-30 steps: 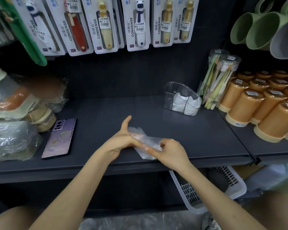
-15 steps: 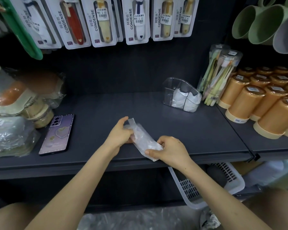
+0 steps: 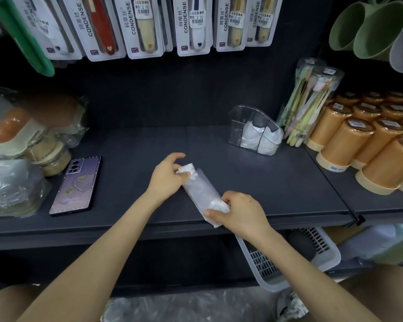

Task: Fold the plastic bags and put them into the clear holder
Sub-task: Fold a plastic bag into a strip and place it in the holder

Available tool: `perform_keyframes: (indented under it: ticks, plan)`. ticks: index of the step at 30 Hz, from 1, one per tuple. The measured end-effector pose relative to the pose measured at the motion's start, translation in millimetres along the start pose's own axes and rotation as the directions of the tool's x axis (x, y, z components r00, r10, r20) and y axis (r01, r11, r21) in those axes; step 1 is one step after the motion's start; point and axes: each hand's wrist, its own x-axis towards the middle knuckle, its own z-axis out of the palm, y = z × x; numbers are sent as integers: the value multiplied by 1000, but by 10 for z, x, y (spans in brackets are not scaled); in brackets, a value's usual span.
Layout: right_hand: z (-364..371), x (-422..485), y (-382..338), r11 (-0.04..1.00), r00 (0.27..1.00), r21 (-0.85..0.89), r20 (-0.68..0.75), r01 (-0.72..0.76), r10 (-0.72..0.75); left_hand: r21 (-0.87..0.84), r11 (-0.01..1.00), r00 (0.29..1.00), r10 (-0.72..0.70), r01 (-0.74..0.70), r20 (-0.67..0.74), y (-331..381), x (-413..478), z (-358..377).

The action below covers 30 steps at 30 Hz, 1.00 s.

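Bag in hand: the plastic bag (image 3: 201, 191) is narrowed to a long strip and lies slantwise just above the front of the dark shelf (image 3: 149, 145).
- Your left hand (image 3: 166, 176) pinches the far end, where a short bit is turned over.
- Your right hand (image 3: 240, 212) clamps the near end between thumb and curled fingers (image 3: 228, 199).
- Both grips are closed on the bag, neither slack.

Held taut at both ends, the strip lies flat. I judge this is set-up for folding it end over end into a small packet.

The clear holder (image 3: 237, 126) stands well apart, back right on the same shelf, just beside a tube pack of toothbrushes (image 3: 312, 101). It is divided. White folded bags (image 3: 263, 140) fill the right-hand compartments. The left one looks unfilled, though the clear walls make that hard to call. Likely this packet goes there.

The phone (image 3: 76, 184) lies flat to your left, out of the way.
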Motion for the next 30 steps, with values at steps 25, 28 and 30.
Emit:
perform_keyframes:
  ticks: [25, 28, 30]
  plan:
    - [25, 7, 486, 869, 892, -336, -143, 364, -429, 196, 979, 979, 93, -57, -180, -128, -160, 293]
    - [138, -51, 494, 860, 935, -388, 12, 332, -355, 167, 984, 983, 83, -56, -164, -153, -139, 264]
    - [142, -47, 513, 855, 940, -400, 60, 332, -337, 78, 997, 992, 3, 7, -124, -149, -81, 217]
